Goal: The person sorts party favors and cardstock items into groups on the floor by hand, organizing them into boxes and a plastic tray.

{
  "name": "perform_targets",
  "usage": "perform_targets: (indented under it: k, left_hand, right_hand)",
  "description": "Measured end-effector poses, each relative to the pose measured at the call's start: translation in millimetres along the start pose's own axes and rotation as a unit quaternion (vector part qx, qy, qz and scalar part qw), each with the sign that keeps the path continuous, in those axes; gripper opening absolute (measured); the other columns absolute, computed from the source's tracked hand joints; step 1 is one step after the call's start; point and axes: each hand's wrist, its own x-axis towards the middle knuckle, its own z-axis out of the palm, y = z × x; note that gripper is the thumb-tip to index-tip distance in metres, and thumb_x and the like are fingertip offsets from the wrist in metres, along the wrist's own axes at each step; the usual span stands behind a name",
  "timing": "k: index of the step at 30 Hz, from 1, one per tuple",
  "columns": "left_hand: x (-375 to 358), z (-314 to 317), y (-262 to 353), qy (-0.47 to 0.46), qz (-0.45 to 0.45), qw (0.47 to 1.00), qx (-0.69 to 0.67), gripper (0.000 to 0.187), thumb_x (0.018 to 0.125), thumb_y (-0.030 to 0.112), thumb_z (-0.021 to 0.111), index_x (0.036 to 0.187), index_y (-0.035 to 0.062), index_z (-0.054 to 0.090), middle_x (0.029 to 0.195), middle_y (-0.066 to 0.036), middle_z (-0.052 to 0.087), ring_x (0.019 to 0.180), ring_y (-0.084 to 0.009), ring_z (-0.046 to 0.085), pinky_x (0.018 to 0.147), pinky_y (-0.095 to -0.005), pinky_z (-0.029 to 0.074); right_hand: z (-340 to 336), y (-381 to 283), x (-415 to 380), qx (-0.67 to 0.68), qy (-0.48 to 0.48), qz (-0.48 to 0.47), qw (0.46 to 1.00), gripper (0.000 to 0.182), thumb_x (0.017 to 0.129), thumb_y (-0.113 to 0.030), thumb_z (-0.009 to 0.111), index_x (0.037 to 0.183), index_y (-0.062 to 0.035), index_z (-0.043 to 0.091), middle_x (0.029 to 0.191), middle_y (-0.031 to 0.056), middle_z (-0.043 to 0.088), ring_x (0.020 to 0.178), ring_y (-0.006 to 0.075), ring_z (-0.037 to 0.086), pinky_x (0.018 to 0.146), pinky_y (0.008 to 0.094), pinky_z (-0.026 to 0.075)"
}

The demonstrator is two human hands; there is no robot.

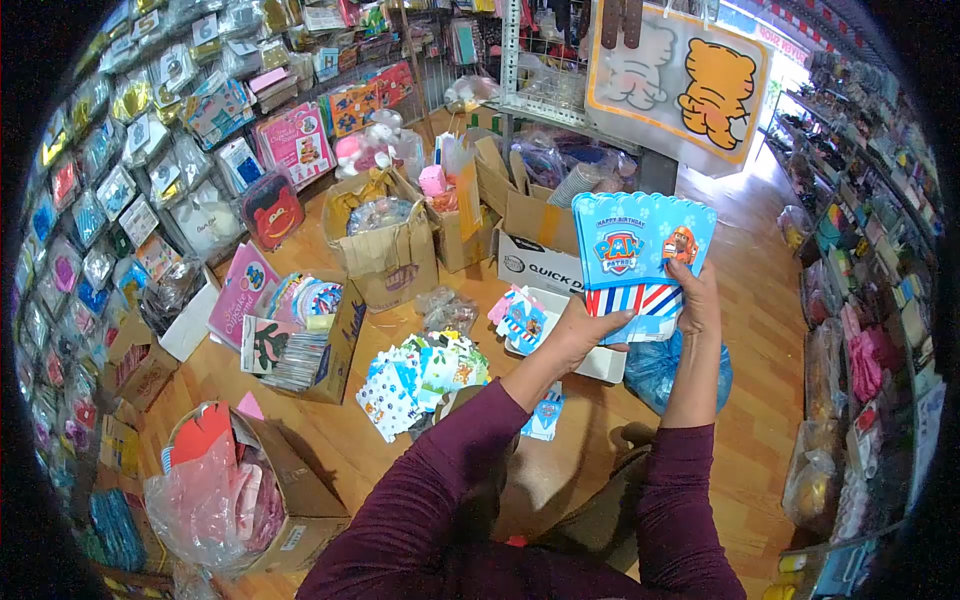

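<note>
Both hands hold up a stack of flat, scalloped-top popcorn boxes [620, 245], light blue with "Happy Birthday Paw Patrol" print and red and blue stripes below. My left hand [585, 332] grips the lower left edge, its thumb across the striped part. At the right side, my right hand [699, 298] is closed on the stack with its thumb on the front. Below sits an open white box [600, 365] with similar printed card pieces [522, 318] at its left end. Another blue printed card [543, 415] lies on the floor by my left forearm.
A pile of patterned flat cards [425, 380] lies on the wooden floor. Around it stand cartons, including one with packaged goods [345, 345] and one with pink plastic-wrapped items [290, 490]. A blue plastic bag [725, 378] sits beside my right forearm. Stocked shelves [850, 300] line the right.
</note>
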Motion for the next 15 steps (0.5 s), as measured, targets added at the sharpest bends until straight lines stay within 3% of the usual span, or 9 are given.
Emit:
perform_targets:
  k: [15]
  left_hand:
    - [0.5,-1.0,0.6,-0.005,-0.007,1.0,0.001,0.043,0.073,0.009,0.064,0.11,0.0015,0.045,0.1,-0.01,0.055,0.085,-0.0189,0.058,0.057,-0.0314,0.056]
  right_hand:
    - [1.8,-1.7,-0.5,-0.02,0.004,-0.004,1.0,0.038,0.067,-0.014,0.069,0.099,-0.0004,0.054,0.089,0.0058,0.059,0.076,0.0127,0.057,0.07,0.0274,0.046]
